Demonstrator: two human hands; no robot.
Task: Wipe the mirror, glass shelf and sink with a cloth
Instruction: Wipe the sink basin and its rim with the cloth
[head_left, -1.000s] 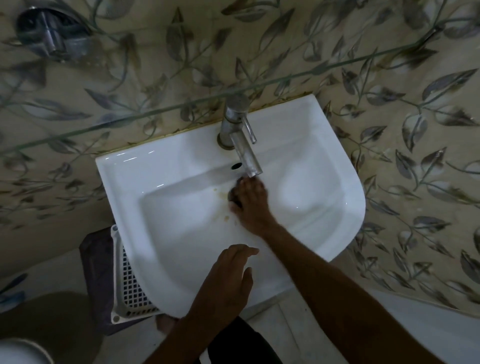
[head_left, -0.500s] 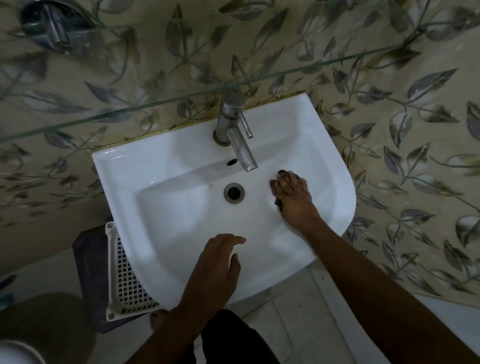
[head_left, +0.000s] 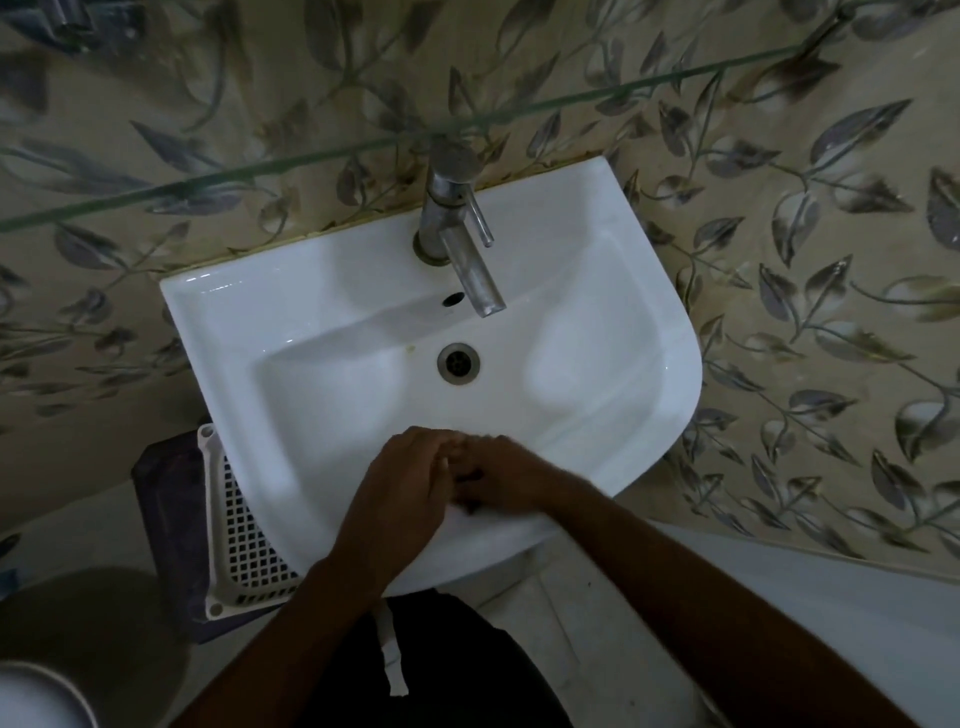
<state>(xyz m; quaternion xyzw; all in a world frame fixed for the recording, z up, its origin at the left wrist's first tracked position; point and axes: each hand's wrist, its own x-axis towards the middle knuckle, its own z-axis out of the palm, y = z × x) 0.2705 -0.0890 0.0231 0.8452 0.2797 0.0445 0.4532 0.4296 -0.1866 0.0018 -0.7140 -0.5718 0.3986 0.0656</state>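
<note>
We see both hands meeting over the front rim of the white sink (head_left: 270, 332). The right hand (head_left: 506, 475) has its fingers curled around something small and dark, probably the cloth (head_left: 470, 475), though it is blurred. The left hand (head_left: 405, 483) lies beside it, touching; whether it grasps anything we cannot tell. The drain (head_left: 458, 362) sits below the steel tap (head_left: 460, 239). The glass shelf (head_left: 218, 174) crosses above. A white basket (head_left: 239, 525) stands under the sink.
</note>
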